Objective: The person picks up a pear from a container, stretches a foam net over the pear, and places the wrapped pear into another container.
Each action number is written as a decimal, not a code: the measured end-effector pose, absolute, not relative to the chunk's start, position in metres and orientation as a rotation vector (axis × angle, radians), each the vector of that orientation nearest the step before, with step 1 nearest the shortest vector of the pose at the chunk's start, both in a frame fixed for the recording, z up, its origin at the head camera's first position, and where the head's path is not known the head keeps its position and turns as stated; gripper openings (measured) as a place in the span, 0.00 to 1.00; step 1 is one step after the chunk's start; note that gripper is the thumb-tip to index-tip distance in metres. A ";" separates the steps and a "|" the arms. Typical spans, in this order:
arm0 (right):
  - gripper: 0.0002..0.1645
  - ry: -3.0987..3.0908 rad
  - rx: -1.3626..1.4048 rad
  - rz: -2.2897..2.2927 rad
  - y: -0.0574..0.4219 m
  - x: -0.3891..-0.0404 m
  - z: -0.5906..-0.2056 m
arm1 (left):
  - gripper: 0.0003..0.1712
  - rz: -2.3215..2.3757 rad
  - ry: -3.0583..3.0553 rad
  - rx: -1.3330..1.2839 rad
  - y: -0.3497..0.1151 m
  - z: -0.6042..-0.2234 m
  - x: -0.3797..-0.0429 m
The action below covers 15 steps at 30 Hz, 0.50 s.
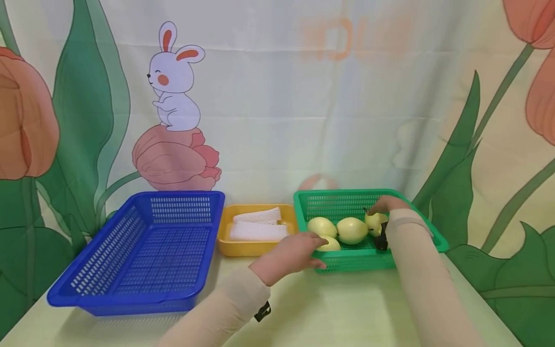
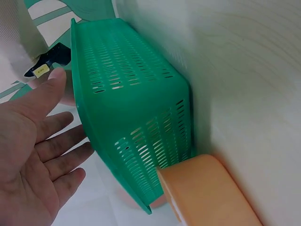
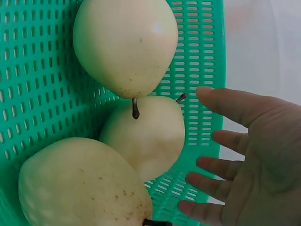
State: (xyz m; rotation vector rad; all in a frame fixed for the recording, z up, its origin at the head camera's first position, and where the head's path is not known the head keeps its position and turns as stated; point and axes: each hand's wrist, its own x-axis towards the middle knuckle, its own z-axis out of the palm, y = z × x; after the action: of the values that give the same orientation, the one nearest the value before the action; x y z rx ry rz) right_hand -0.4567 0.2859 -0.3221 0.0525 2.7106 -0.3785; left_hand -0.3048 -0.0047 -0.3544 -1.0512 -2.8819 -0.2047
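Observation:
A green basket (image 1: 353,260) on the right holds several pale yellow pears (image 1: 352,230). My left hand (image 1: 295,253) is at its near left corner, overlapping the nearest pear (image 1: 328,244) in the head view. In the left wrist view its spread fingers (image 2: 66,146) lie along the basket rim, gripping nothing. My right hand (image 1: 388,205) reaches over the basket's right part, beside a pear (image 1: 375,222). From the right wrist, this hand (image 3: 263,160) shows extended fingers apart from the pears, whose dark stems (image 3: 135,109) stick out.
A yellow tray (image 1: 249,248) with white foam net sleeves (image 1: 258,231) stands left of the green basket. Further left is a large blue basket (image 1: 143,303) with nothing in it. Behind the pale table (image 1: 329,308) hangs a printed curtain (image 1: 269,96).

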 end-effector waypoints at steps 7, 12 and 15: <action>0.44 2.640 0.122 -0.443 0.286 -0.464 -0.329 | 0.28 -0.187 -2.877 -1.056 -0.004 -0.359 -0.305; 0.44 2.635 0.156 -0.479 0.285 -0.462 -0.329 | 0.21 -0.178 -2.831 -1.086 -0.004 -0.362 -0.308; 0.45 2.625 0.177 -0.510 0.285 -0.462 -0.328 | 0.14 -0.131 -2.773 -1.112 -0.004 -0.364 -0.310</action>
State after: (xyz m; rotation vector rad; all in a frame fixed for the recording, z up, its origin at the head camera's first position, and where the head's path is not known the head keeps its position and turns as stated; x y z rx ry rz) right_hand -0.4624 0.2852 -0.3278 0.1765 2.6252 -0.5101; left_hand -0.3099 -0.0040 -0.3645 -1.1119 -2.7733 -0.1306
